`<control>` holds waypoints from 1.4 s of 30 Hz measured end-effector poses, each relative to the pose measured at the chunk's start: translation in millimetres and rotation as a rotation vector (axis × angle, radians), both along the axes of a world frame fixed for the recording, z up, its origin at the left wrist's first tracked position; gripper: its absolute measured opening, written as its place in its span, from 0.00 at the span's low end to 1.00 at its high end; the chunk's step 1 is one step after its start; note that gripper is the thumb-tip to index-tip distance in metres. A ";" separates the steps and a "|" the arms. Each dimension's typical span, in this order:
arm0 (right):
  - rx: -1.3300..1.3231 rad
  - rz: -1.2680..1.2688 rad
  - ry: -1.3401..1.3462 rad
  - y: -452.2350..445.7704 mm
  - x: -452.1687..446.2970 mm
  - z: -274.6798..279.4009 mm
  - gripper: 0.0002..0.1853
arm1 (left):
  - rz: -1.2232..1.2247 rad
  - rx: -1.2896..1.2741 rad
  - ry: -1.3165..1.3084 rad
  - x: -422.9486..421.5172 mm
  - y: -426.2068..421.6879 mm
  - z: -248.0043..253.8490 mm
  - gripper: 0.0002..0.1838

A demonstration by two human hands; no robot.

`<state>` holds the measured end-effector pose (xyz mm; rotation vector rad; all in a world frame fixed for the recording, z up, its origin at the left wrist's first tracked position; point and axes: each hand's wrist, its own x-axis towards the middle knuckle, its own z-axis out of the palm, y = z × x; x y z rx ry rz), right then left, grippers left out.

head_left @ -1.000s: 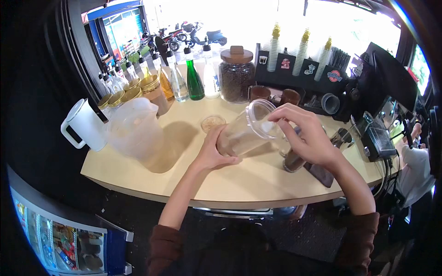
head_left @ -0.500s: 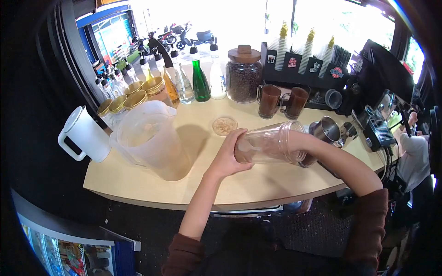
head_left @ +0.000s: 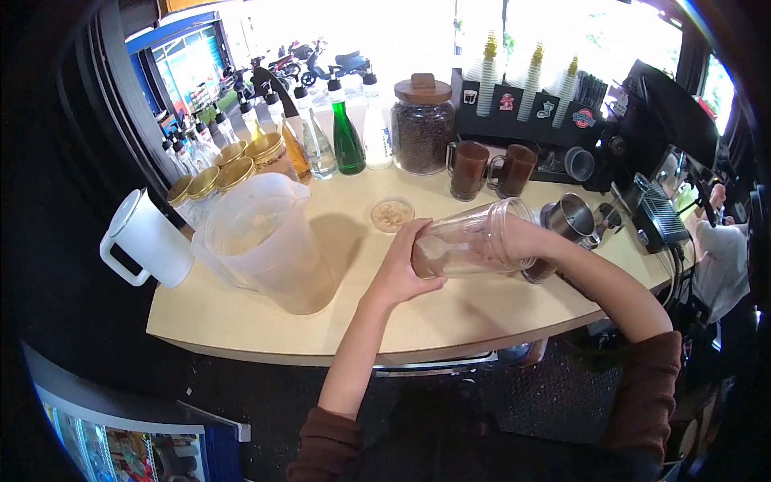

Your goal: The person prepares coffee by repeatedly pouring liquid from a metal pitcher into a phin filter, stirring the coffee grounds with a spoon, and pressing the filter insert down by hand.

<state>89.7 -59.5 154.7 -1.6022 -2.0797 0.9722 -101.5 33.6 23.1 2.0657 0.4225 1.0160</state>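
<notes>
My left hand [head_left: 399, 269] is wrapped round the base of a clear jar [head_left: 466, 229], which lies tilted above the counter with its mouth to the right. Brown stuff shows at the jar's bottom, with a pale patch beside it. My right hand [head_left: 514, 239] reaches through the mouth into the jar. Its fingers look curled, blurred by the jar wall; what they hold, I cannot make out. Just behind the jar sits a small round dish [head_left: 392, 215] of pale bits. Right of the mouth stands a metal cup [head_left: 572, 218].
A large translucent pitcher [head_left: 277, 265] and a white jug [head_left: 148, 241] stand left on the counter [head_left: 401, 325]. Behind are pump bottles, a green bottle [head_left: 347, 136], a coffee bean jar [head_left: 422, 132] and two mugs of brown drink [head_left: 468, 173]. A person's sleeve [head_left: 719, 257] shows far right.
The jar has shifted slightly, its mouth end rising a little, with both hands still on or in it. The rest of the counter stays the same.
</notes>
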 end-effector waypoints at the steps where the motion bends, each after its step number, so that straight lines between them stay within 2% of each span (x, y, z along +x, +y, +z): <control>1: -0.011 -0.030 -0.002 -2.9 -3.1 5.0 0.19 | 0.005 -0.005 0.005 0.0 -0.2 -0.1 0.49; 4: -0.042 -0.084 -0.084 -4.5 -1.7 3.6 0.18 | -0.015 -0.015 -0.021 0.3 -0.3 -0.8 0.49; 6: 0.168 0.035 -0.092 1.4 9.3 -12.8 0.17 | -0.019 -0.027 -0.020 0.0 -0.6 -0.8 0.49; 7: 0.170 0.035 -0.094 1.3 10.9 -13.9 0.17 | -0.022 -0.040 -0.019 -0.3 -0.5 -0.8 0.49; 9: 0.370 0.124 -0.191 -0.9 7.8 -9.5 0.20 | -0.015 -0.027 -0.023 0.8 2.7 -4.3 0.51; 13: 0.322 0.073 -0.198 -17.0 -11.1 22.6 0.18 | -0.018 -0.026 -0.022 0.4 2.7 -4.9 0.52; 15: 0.180 0.036 -0.237 -21.0 -16.5 33.9 0.18 | -0.019 -0.020 -0.015 -0.4 0.2 -1.8 0.50; 19: 0.270 0.011 -0.231 -22.1 -10.1 24.1 0.19 | -0.034 -0.093 -0.023 1.3 0.6 -7.4 0.49; 21: 0.425 0.118 -0.144 -18.5 -5.2 18.0 0.14 | -0.038 -0.089 -0.036 1.7 1.1 -10.2 0.49; 25: 0.370 0.080 -0.242 -15.0 4.0 11.5 0.14 | -0.045 -0.090 -0.040 0.6 2.1 -8.3 0.50; 30: 0.219 -0.001 -0.198 -13.7 1.7 15.0 0.14 | -0.022 -0.031 -0.028 0.0 0.4 -5.2 0.50; 33: 0.233 0.011 -0.093 -13.0 5.0 12.6 0.14 | -0.025 -0.033 -0.025 -0.9 0.8 -5.8 0.50; 39: 0.148 -0.102 -0.079 -24.4 12.6 32.8 0.13 | 0.027 -0.051 -0.018 -1.7 -1.2 -8.1 0.50; 42: 0.202 -0.094 -0.038 -30.5 20.9 36.7 0.12 | 0.050 -0.078 -0.034 -1.5 -1.4 -7.7 0.50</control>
